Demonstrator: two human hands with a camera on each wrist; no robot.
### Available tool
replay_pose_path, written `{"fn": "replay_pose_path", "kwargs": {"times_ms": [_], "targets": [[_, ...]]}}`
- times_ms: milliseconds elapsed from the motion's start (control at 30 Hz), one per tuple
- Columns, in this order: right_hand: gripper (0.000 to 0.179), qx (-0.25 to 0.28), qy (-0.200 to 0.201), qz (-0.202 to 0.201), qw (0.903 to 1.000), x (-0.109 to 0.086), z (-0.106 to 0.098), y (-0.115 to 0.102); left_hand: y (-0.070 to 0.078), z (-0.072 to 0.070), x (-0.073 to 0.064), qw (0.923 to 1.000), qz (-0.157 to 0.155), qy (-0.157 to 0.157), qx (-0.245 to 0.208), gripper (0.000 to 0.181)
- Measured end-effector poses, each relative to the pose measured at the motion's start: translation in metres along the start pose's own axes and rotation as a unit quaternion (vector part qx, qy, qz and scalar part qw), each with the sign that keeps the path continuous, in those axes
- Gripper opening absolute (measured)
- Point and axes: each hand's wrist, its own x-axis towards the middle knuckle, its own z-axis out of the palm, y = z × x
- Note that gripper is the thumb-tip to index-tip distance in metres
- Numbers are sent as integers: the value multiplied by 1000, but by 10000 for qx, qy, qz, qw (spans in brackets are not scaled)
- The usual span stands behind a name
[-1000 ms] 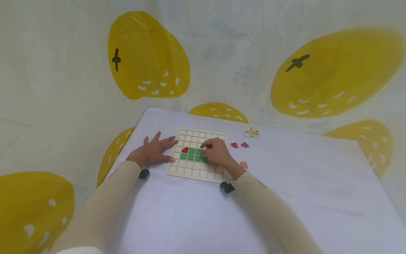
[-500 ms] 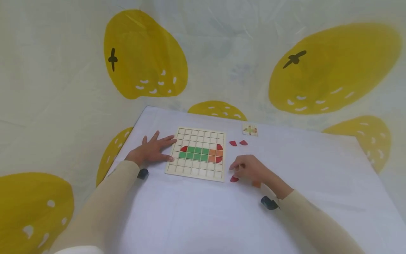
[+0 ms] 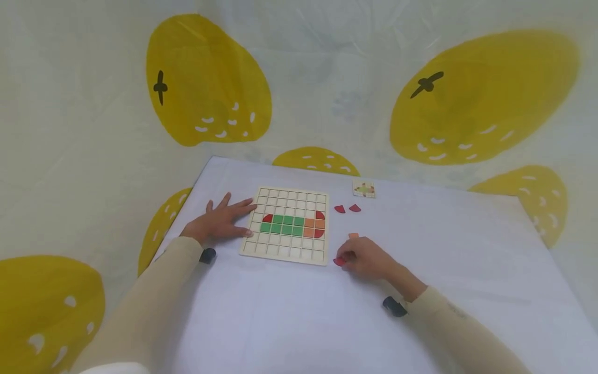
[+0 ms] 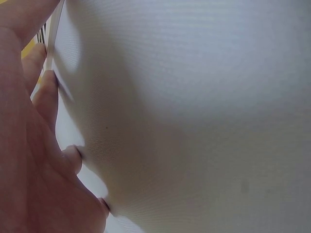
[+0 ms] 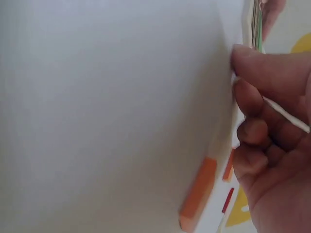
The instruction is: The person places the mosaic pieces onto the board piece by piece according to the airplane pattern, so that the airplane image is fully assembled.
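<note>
A square cream board (image 3: 280, 252) with a grid lies on the white table. In its cells sit green square tiles (image 3: 282, 224), orange squares (image 3: 309, 227) and red quarter-circle pieces (image 3: 319, 234). My left hand (image 3: 221, 221) rests with fingers spread, thumb and fingertips at the board's left edge. Off the board's lower right corner, my right hand (image 3: 366, 257) pinches a red quarter-circle piece (image 3: 338, 262) at the table. In the right wrist view, thumb and index fingertips (image 5: 247, 94) meet close over the table, other fingers curled; the piece is hidden there.
Two loose red quarter-circles (image 3: 347, 209) lie right of the board. An orange square (image 3: 353, 236) sits just beyond the right hand; another orange piece (image 5: 197, 196) shows beneath it in the right wrist view. A small pattern card (image 3: 364, 188) lies near the back edge.
My right hand has left the board, moving right and toward me, and its fingers have closed on the loose red quarter-circle. The left hand has stayed at the board's edge.
</note>
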Motion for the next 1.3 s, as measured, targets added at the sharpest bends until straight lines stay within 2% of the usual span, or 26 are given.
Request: {"fn": "replay_pose_path", "kwargs": {"times_ms": [133, 200, 267, 367, 500, 600, 767, 900, 1100, 1300], "targets": [[22, 69, -13, 475, 9988, 1, 5, -3, 1, 1, 1, 10000, 2, 0, 18, 90], [29, 87, 20, 521, 9986, 2, 6, -3, 1, 1, 0, 10000, -2, 8, 23, 90], [32, 103, 52, 403, 9991, 3, 5, -3, 1, 0, -1, 10000, -12, 18, 13, 90], [33, 111, 58, -13, 9999, 7, 4, -1, 1, -1, -2, 10000, -58, 15, -10, 91], [27, 208, -176, -405, 9988, 11, 3, 3, 2, -2, -3, 9999, -97, -31, -31, 91], [25, 252, -271, -400, 9985, 13, 4, 6, 3, -2, -3, 9999, -125, -47, -50, 91], [28, 270, -255, -100, 9993, 12, 4, 6, 2, -2, -1, 9998, -155, -72, -42, 90], [24, 205, -276, -8, 9994, 13, 3, 4, 1, -2, -1, 9998, -167, -67, 10, 90], [23, 166, -247, -85, 9995, 13, 3, 4, 3, -2, -4, 9998, -173, -72, -4, 90], [21, 404, -77, -392, 9984, 13, -1, 1, 3, -3, -3, 9999, -110, -37, 27, 90]]}}
